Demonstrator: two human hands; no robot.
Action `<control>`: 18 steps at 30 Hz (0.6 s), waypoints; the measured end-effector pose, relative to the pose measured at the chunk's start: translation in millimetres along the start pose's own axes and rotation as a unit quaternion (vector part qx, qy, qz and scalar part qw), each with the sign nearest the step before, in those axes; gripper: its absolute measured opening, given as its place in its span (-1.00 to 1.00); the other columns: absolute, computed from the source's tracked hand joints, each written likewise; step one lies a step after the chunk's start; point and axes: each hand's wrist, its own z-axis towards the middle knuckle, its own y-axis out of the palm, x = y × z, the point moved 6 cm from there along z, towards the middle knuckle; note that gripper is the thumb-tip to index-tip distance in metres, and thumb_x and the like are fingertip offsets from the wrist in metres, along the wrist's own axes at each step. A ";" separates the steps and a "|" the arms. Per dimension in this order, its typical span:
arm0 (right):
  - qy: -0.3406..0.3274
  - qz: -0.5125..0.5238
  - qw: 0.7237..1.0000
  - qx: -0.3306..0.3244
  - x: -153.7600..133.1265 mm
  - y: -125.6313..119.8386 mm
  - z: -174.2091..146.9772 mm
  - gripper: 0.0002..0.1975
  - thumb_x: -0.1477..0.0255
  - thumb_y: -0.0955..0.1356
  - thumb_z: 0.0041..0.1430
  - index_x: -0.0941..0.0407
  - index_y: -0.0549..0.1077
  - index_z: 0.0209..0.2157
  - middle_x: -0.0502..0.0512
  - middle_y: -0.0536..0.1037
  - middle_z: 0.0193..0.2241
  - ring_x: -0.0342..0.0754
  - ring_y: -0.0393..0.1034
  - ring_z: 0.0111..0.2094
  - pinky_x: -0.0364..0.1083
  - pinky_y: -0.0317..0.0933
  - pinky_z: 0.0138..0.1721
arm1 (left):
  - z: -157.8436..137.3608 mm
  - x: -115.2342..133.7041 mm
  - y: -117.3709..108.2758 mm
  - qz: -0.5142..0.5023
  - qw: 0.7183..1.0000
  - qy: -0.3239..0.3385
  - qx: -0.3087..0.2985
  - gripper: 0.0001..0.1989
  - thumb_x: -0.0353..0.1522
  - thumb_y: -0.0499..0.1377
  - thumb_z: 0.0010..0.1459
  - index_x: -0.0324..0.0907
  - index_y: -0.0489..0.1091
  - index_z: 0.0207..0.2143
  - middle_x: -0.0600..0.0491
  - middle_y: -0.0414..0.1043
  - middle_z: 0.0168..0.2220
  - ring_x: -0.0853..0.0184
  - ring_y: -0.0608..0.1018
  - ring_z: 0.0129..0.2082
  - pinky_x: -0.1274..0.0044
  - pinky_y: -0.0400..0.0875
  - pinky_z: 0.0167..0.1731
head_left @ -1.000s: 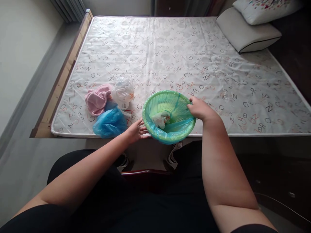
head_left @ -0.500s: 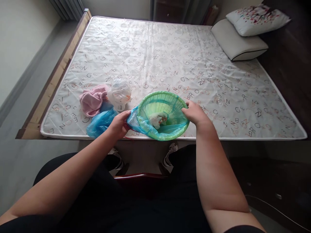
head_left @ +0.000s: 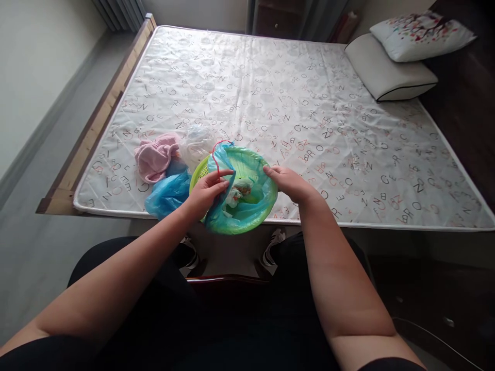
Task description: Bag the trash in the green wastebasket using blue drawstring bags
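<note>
a wide bed (head_left: 294, 103) fills the room, its bare mattress cover pale and printed all over with scattered letters. a light wooden frame rail (head_left: 102, 113) runs along its left side. two pillows lie at the far right corner: a plain cream one (head_left: 390, 74) and a floral one (head_left: 421, 33) behind it. grey floor (head_left: 42, 170) meets a pale wall (head_left: 34, 62) on the left. soft daylight falls evenly.
</note>
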 end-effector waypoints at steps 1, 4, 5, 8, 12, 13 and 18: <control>0.015 0.034 0.999 0.010 3.0 0.7 2.5 -0.56 -0.03 0.33 0.33 0.07 0.52 -0.23 0.13 0.64 -0.23 -0.01 0.50 -0.27 -0.10 0.38 -0.29 | -0.1 2.0 -0.1 0.023 1.000 0.014 -0.004 -0.67 -0.35 0.45 0.03 -0.11 0.67 -0.10 0.13 0.39 -0.49 0.46 0.37 -0.54 0.62 0.28 -0.53; 0.053 0.123 0.985 0.106 14.8 -6.8 8.6 -0.66 0.07 0.29 0.39 0.05 0.45 -0.25 0.07 0.59 -0.27 -0.10 0.44 -0.38 -0.13 0.34 -0.39 | -0.8 11.3 -5.2 0.077 0.995 0.065 0.007 -0.76 -0.29 0.40 0.11 -0.11 0.70 -0.14 0.12 0.35 -0.52 0.42 0.34 -0.52 0.59 0.27 -0.49; 0.065 0.133 0.981 0.127 18.9 -8.6 9.6 -0.73 0.13 0.33 0.36 0.05 0.45 -0.25 0.05 0.58 -0.29 -0.12 0.40 -0.41 -0.15 0.31 -0.43 | -1.3 15.5 -8.1 0.087 0.993 0.083 0.017 -0.78 -0.28 0.38 0.13 -0.11 0.71 -0.16 0.11 0.34 -0.54 0.40 0.34 -0.51 0.58 0.27 -0.48; 0.095 0.120 0.982 0.107 28.0 -6.2 10.3 -0.79 0.31 0.48 0.15 0.07 0.51 -0.21 0.00 0.57 -0.39 -0.16 0.34 -0.47 -0.17 0.23 -0.47 | -3.0 29.2 -17.9 0.102 0.985 0.128 0.052 -0.81 -0.28 0.36 0.15 -0.11 0.71 -0.21 0.10 0.36 -0.53 0.37 0.38 -0.47 0.56 0.32 -0.41; 0.098 0.097 0.990 0.029 30.4 2.2 8.4 -0.73 0.46 0.53 -0.07 0.13 0.54 -0.26 0.01 0.56 -0.45 -0.19 0.32 -0.50 -0.18 0.22 -0.47 | -1.6 44.1 -30.2 0.094 0.979 0.157 0.091 -0.87 -0.28 0.38 0.15 -0.10 0.69 -0.26 0.08 0.41 -0.48 0.35 0.45 -0.39 0.56 0.39 -0.32; 0.094 0.090 0.991 0.023 29.8 2.9 9.0 -0.74 0.50 0.53 -0.09 0.14 0.53 -0.28 0.02 0.56 -0.45 -0.19 0.33 -0.50 -0.18 0.23 -0.47 | -0.1 47.0 -32.8 0.096 0.977 0.166 0.095 -0.88 -0.27 0.37 0.17 -0.09 0.68 -0.26 0.08 0.42 -0.46 0.34 0.46 -0.37 0.55 0.41 -0.30; 0.058 0.090 0.970 0.217 21.6 -25.5 14.9 -0.84 0.44 0.45 0.10 0.08 0.40 -0.29 -0.08 0.45 -0.51 -0.20 0.27 -0.58 -0.21 0.18 -0.60 | 8.7 60.9 -52.1 0.154 0.944 0.251 0.147 -0.84 -0.28 0.27 0.31 -0.07 0.66 -0.19 0.07 0.48 -0.42 0.35 0.52 -0.32 0.51 0.48 -0.13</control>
